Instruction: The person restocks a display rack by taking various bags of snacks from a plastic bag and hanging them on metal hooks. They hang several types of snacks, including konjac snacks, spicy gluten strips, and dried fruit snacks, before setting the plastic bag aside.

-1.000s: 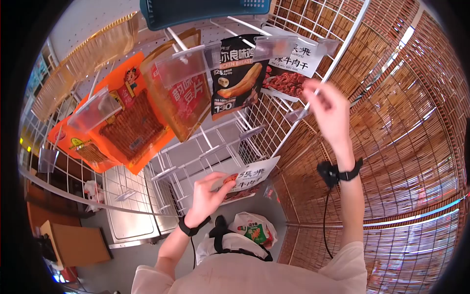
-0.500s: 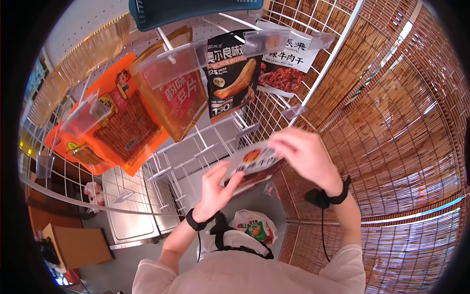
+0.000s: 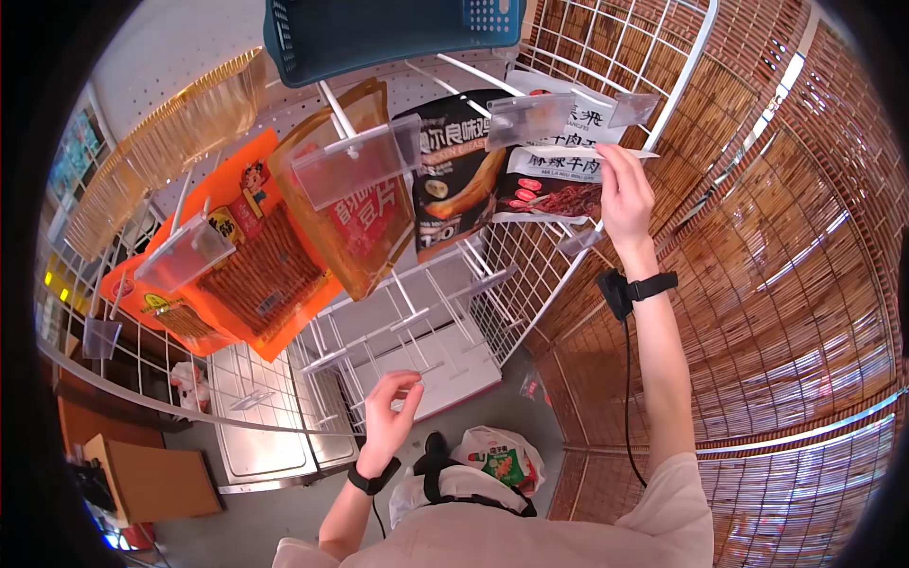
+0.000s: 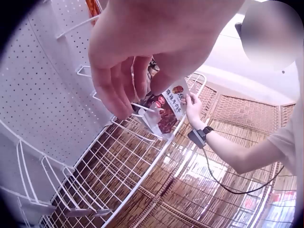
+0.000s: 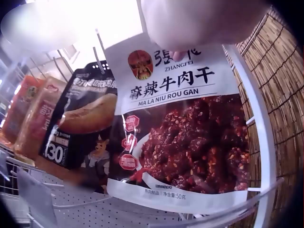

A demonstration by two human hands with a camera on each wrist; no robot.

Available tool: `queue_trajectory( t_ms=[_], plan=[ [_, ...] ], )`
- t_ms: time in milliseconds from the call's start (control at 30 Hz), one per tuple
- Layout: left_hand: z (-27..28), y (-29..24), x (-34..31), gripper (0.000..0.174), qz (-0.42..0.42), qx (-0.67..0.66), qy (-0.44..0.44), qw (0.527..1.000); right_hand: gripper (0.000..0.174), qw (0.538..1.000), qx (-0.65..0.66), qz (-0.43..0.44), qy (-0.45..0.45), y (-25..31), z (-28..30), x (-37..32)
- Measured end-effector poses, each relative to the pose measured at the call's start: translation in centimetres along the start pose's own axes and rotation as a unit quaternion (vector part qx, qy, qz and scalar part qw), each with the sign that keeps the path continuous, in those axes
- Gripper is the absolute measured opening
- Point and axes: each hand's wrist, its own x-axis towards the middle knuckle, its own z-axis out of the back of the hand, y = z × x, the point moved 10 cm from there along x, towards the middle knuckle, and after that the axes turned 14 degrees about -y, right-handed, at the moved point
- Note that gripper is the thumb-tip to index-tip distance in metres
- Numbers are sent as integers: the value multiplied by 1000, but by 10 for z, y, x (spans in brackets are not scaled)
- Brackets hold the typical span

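Note:
My right hand (image 3: 627,197) pinches a white, black and red bag of beef jerky (image 3: 551,192) by its upper part, at the right end of the wire rack. Behind it hangs a like white bag (image 3: 592,112), partly covered by a clear tag holder (image 3: 532,121). In the right wrist view the held jerky bag (image 5: 190,137) faces the camera, its print upright. Just left of it hangs a black chicken breast bag (image 3: 453,189). Low before the rack, my left hand (image 3: 388,421) holds nothing, its fingers loosely bent; the left wrist view shows that hand (image 4: 147,52) close up.
Further left hang a tan bean-slice bag (image 3: 365,222) and orange snack bags (image 3: 260,275). Above is a blue basket (image 3: 398,47). Bare hooks (image 3: 407,317) stick out lower down. A woven reed screen (image 3: 776,284) stands at right; a plastic bag (image 3: 502,454) lies on the floor.
The jerky bag passed from my left hand to my right and moved up and right, against the hanging bag. My left hand let go and dropped a little lower.

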Motion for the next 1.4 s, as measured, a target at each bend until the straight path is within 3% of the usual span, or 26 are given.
queue_trajectory(
  t_ms=[100, 167, 233, 300, 467, 567, 700, 733, 833, 1400],
  plan=[
    [9, 12, -5, 13, 20, 15, -5, 1000, 35, 1000, -21, 22, 2, -2, -17, 5],
    [13, 13, -6, 12, 27, 21, -9, 999, 48, 995, -46, -80, 29, -18, -29, 11],
    [16, 14, -7, 12, 33, 26, -11, 999, 56, 996, -61, -52, 33, -21, -35, 10],
    [19, 16, -7, 12, 31, 32, -18, 999, 54, 992, -13, -128, -15, -33, -32, 9],
    [19, 19, -6, 11, 30, 22, -26, 999, 28, 968, -3, -250, -31, -48, -35, 12],
    [20, 19, -6, 11, 26, 25, -27, 999, 28, 956, 6, -289, -50, -50, -33, 13],
    [24, 21, -7, 11, 28, 28, -28, 999, 21, 952, -12, -295, -77, -45, -21, 18],
    [25, 22, -8, 10, 28, 26, -29, 999, 16, 961, -39, -264, -73, -40, -16, 25],
    [28, 22, -8, 10, 33, 24, -31, 999, 15, 949, -16, -304, -81, -50, -9, 32],
    [18, 24, -12, 11, 34, 22, -10, 999, 20, 925, -40, -374, 59, -58, -23, 42]
  ],
)
